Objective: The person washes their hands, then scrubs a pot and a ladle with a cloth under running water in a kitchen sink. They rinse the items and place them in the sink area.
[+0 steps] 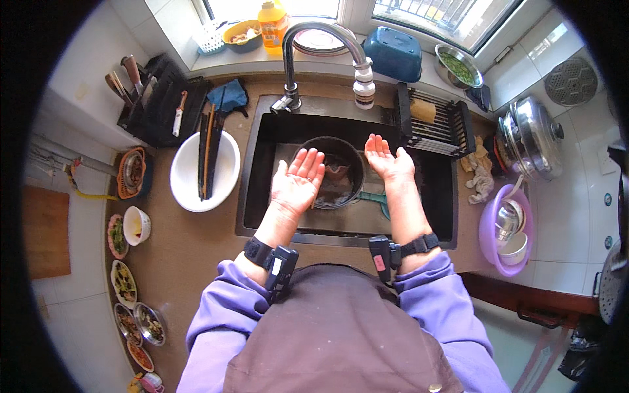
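Observation:
Both palms face up over a dark sink (pixel 255 196). My left hand (pixel 298 182) is empty with its fingers apart, above the left edge of a round dark pot (pixel 361 169) standing in the sink with liquid and something brownish inside. My right hand (pixel 388 159), also empty, is held to the right of the pot, its fingers slightly curled. A green handle (pixel 372 197) lies beside the pot, partly hidden by my right forearm. The curved metal faucet (pixel 287 59) with a white filter head (pixel 364 91) stands behind the sink. Each wrist wears a black strapped device.
Left of the sink stand a white basin (pixel 228 167) with chopsticks across it, a knife (pixel 179 115) on a black rack (pixel 164 120), and several dishes of food. To the right are a black-ended drying rack (pixel 432 142), a purple basin (pixel 486 231) with bowls, and stacked lidded cookware (pixel 535 137).

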### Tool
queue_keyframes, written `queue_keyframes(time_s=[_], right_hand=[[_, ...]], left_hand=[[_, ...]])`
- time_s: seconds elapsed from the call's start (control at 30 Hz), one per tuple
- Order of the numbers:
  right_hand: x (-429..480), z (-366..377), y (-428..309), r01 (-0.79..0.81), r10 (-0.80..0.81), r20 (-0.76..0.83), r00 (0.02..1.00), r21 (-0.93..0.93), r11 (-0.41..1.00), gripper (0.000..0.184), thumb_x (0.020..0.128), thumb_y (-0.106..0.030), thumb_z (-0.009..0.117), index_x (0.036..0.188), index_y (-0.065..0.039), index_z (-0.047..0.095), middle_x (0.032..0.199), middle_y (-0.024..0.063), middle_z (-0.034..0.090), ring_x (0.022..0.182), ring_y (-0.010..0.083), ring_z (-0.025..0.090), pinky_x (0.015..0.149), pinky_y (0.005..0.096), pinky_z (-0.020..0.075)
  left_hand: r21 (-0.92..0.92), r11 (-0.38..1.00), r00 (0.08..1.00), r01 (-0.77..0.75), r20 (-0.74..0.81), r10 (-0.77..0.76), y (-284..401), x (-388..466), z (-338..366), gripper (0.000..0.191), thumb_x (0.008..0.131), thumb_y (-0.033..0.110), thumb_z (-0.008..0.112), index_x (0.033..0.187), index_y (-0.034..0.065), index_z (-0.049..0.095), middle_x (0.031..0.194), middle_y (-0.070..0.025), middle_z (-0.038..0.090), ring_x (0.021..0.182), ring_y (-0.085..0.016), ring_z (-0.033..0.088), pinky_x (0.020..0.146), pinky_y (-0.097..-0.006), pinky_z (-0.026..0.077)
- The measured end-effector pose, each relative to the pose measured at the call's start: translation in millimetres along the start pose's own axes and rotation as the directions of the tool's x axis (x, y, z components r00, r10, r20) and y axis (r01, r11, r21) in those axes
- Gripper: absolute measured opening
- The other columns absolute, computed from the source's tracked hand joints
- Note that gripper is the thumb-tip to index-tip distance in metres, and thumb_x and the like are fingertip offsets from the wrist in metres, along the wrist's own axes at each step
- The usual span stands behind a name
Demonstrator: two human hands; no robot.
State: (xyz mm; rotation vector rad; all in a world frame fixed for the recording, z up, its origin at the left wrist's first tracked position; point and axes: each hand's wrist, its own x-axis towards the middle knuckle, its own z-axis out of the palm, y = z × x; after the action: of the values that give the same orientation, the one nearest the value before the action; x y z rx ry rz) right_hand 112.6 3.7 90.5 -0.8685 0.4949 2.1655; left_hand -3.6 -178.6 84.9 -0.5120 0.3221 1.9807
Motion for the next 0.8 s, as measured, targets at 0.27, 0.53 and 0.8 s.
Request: queue_keyframes(time_s=[0.27, 0.53, 0.8], right_hand=[[11.9, 33.1, -25.3, -0.034, 0.029, 0.020, 0.999, 0.339, 0.940, 0.042, 0.092, -0.043, 0.031, 0.103, -0.004, 0.041, 0.099, 0.0143, 0.051, 0.090, 0.0296, 0.052, 0.076, 0.0485, 0.0448], [14.2, 33.2, -46.4, 0.065, -0.025, -0.092, 0.995, 0.453, 0.889, 0.043, 0.088, -0.044, 0.040, 0.104, -0.005, 0.043, 0.099, 0.0110, 0.050, 0.089, 0.0251, 0.051, 0.076, 0.0455, 0.0440], [20.5, 28.4, -29.0, 0.156, -0.140, -0.092, 0.986, 0.202, 0.967, 0.044, 0.088, -0.047, 0.038, 0.101, -0.005, 0.042, 0.096, 0.0095, 0.050, 0.085, 0.0248, 0.052, 0.073, 0.0418, 0.0455]], left_hand=[[0.668, 0.605, 0.843, 0.433, -0.064, -0.533, -70.8, -22.7, -15.6, 0.032, 0.089, 0.027, 0.050, 0.113, 0.0070, 0.053, 0.107, -0.0088, 0.059, 0.099, -0.020, 0.056, 0.085, -0.0341, 0.045], [0.904, 0.390, 0.778, 0.178, 0.113, -0.618, -103.0, -49.4, 3.7, 0.047, 0.079, 0.018, 0.067, 0.120, 0.0107, 0.045, 0.106, -0.0031, 0.055, 0.098, -0.012, 0.051, 0.085, -0.0294, 0.044], [0.959, 0.273, 0.720, 0.080, 0.134, -0.680, -98.7, -52.5, 12.3, 0.044, 0.080, 0.023, 0.065, 0.118, 0.0085, 0.049, 0.108, -0.0005, 0.055, 0.099, -0.010, 0.048, 0.088, -0.0280, 0.040]])
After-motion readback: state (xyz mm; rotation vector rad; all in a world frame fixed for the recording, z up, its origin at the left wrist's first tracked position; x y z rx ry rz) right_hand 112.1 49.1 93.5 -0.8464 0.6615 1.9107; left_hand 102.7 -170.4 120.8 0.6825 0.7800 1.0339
